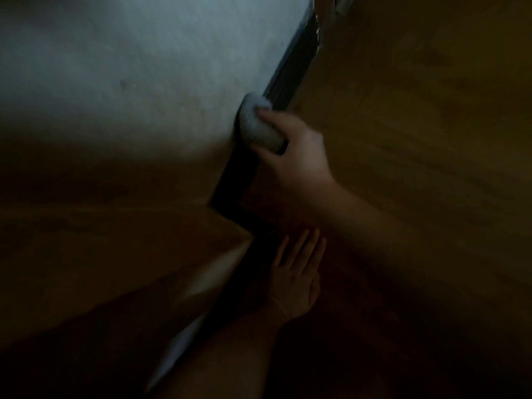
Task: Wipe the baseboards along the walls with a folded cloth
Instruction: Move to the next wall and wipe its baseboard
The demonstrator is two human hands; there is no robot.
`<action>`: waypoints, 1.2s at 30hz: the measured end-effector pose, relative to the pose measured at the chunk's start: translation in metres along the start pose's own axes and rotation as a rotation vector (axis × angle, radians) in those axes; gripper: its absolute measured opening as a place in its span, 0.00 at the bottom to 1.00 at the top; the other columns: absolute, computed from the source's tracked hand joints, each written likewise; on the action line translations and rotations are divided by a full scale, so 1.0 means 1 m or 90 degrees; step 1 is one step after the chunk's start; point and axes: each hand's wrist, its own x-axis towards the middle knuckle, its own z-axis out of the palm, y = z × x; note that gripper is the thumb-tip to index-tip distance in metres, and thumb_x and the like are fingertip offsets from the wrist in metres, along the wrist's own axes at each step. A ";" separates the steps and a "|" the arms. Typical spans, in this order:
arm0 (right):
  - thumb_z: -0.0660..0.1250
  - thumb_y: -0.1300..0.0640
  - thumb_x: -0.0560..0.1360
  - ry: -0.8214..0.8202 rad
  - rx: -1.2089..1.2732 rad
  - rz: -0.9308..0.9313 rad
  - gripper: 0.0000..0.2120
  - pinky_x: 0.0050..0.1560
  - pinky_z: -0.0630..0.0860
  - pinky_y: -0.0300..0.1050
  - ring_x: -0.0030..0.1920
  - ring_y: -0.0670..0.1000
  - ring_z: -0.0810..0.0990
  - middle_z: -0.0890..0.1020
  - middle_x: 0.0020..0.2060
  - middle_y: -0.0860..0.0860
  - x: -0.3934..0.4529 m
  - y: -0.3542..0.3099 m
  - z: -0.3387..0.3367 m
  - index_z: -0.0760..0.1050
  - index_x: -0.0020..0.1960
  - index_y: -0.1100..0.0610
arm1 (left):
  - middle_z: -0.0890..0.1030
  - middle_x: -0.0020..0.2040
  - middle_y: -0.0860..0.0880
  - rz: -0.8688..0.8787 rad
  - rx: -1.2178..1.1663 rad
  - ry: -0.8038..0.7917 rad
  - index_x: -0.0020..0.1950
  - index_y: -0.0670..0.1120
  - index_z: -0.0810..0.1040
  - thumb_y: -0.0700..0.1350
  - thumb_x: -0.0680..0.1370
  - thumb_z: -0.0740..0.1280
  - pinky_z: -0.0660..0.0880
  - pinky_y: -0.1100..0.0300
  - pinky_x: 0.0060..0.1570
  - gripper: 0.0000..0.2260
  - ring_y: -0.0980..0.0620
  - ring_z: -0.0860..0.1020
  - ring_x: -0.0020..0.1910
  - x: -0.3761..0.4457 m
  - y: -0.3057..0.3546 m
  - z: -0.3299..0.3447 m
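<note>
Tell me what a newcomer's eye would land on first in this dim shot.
The pale cloth stands out first, near the centre, gripped by the right hand and pressed against the dark baseboard where the lit wall meets the wooden floor. Below it, in shadow, the left hand lies flat with straight fingers on the floor beside the baseboard's corner.

From my remote feed: right hand (290, 145) reaches forward, fingers curled in a grip, forearm extended; left hand (296, 275) lies flat below it, fingers straight and together.
</note>
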 end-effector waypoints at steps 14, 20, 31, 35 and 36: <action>0.72 0.55 0.76 -0.384 -0.083 -0.074 0.25 0.62 0.64 0.36 0.68 0.51 0.72 0.75 0.68 0.53 -0.026 0.005 0.022 0.72 0.71 0.54 | 0.77 0.64 0.40 0.001 0.025 -0.020 0.60 0.40 0.78 0.48 0.76 0.59 0.55 0.41 0.74 0.18 0.39 0.69 0.68 0.000 -0.004 0.006; 0.73 0.53 0.74 -0.443 -0.111 -0.033 0.26 0.48 0.65 0.31 0.58 0.42 0.73 0.78 0.63 0.49 -0.029 0.012 -0.001 0.72 0.71 0.49 | 0.60 0.78 0.43 0.007 0.014 -0.010 0.77 0.43 0.59 0.49 0.79 0.56 0.54 0.43 0.75 0.27 0.45 0.55 0.79 0.000 -0.001 0.004; 0.67 0.49 0.79 0.231 -0.192 0.158 0.27 0.65 0.66 0.30 0.69 0.43 0.68 0.70 0.71 0.50 -0.151 0.108 -0.107 0.65 0.75 0.52 | 0.54 0.81 0.43 0.002 0.016 -0.084 0.80 0.43 0.53 0.52 0.79 0.55 0.50 0.42 0.76 0.31 0.46 0.52 0.80 0.000 -0.004 0.002; 0.65 0.49 0.79 0.178 -0.285 0.124 0.32 0.72 0.63 0.46 0.74 0.47 0.61 0.65 0.75 0.55 -0.202 0.150 -0.106 0.58 0.78 0.55 | 0.52 0.81 0.44 0.005 0.012 -0.092 0.81 0.44 0.49 0.53 0.79 0.55 0.49 0.42 0.76 0.32 0.46 0.51 0.80 0.000 -0.005 0.004; 0.66 0.50 0.79 0.169 -0.312 0.097 0.32 0.73 0.61 0.46 0.75 0.47 0.60 0.64 0.75 0.56 -0.206 0.159 -0.103 0.57 0.78 0.55 | 0.52 0.81 0.44 0.007 0.012 -0.089 0.81 0.43 0.50 0.53 0.79 0.55 0.49 0.42 0.76 0.32 0.46 0.52 0.80 0.000 -0.005 0.004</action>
